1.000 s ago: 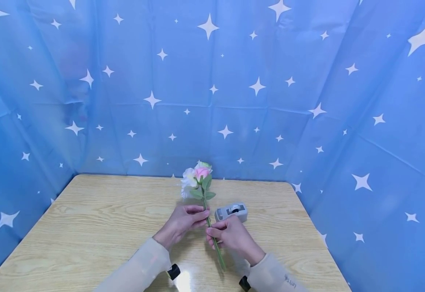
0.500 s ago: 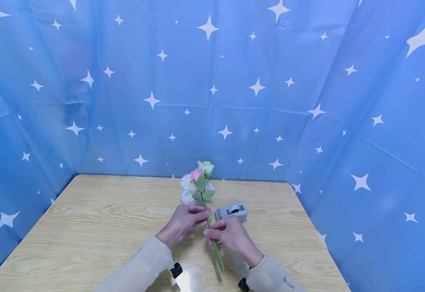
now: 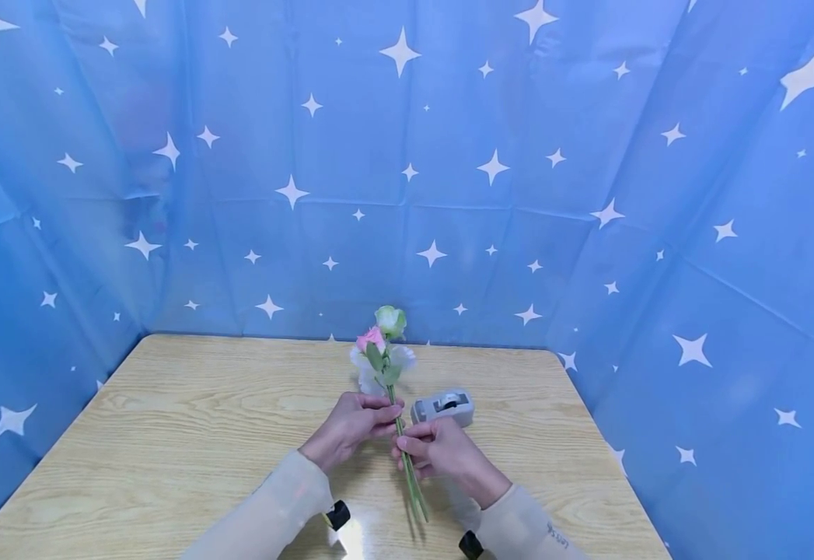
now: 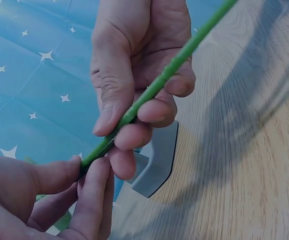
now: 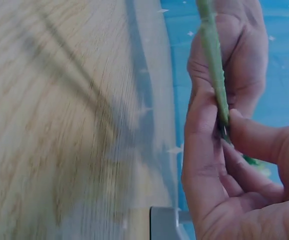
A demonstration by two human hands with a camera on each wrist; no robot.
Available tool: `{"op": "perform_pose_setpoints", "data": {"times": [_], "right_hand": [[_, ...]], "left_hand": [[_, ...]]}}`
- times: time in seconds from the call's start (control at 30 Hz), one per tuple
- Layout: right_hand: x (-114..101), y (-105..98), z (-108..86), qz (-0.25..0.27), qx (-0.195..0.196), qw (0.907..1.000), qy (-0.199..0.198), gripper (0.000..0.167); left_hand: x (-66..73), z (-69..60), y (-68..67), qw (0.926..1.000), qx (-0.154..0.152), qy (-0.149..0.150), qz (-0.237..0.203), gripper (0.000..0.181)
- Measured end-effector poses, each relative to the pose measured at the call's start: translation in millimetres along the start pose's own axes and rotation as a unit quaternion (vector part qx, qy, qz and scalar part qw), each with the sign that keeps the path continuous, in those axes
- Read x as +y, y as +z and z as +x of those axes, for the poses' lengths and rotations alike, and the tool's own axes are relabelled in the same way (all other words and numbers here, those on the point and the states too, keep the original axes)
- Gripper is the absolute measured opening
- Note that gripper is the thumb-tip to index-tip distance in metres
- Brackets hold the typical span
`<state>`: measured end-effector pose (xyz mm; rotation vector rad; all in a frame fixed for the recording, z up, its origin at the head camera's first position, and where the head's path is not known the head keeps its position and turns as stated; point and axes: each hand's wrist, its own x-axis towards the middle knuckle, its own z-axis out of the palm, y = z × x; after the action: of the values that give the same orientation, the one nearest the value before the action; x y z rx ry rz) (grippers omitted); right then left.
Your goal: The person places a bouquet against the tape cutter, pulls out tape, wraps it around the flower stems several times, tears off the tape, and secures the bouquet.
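Observation:
A small bunch of flowers is held over the table in the head view. It has a pink rose [image 3: 371,339], a pale green-white flower [image 3: 390,320] at the top and a white flower [image 3: 402,358] behind green leaves. My left hand [image 3: 356,425] pinches the green stems [image 3: 413,490] just below the leaves. Lower down, my right hand [image 3: 450,456] grips the same stems between thumb and fingers. The left wrist view shows the fingertips of both hands close together along a stem [image 4: 159,80]. The lower stem ends spread slightly apart.
Just beyond my right hand stands a grey tape dispenser [image 3: 443,406] on the wooden table [image 3: 204,435]. A blue curtain [image 3: 351,155] with white stars surrounds the table's back and sides.
The bunch has turned in my fingers: the pink rose has shifted left and the pale green-white flower has come into fuller view. The lower stem ends have parted a little. Both hands stay almost in place.

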<state>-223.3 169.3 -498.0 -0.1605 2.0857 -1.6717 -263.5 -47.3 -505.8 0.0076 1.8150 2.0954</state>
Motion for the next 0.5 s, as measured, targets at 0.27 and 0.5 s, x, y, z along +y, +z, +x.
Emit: {"op": "perform_pose_setpoints", "data": {"times": [0.27,0.5], "right_hand": [[3.8,-1.0,1.0,0.008,0.020,0.9997,0.011,0.031],[4.2,-1.4,2.7,0.017,0.046,0.9987,0.013,0.033]], "left_hand": [[-0.9,2.0,1.8,0.9998,-0.012,-0.003,0.013,0.033],[-1.9,4.1,2.5,0.9999,-0.008,-0.005,-0.004,0.035]]}}
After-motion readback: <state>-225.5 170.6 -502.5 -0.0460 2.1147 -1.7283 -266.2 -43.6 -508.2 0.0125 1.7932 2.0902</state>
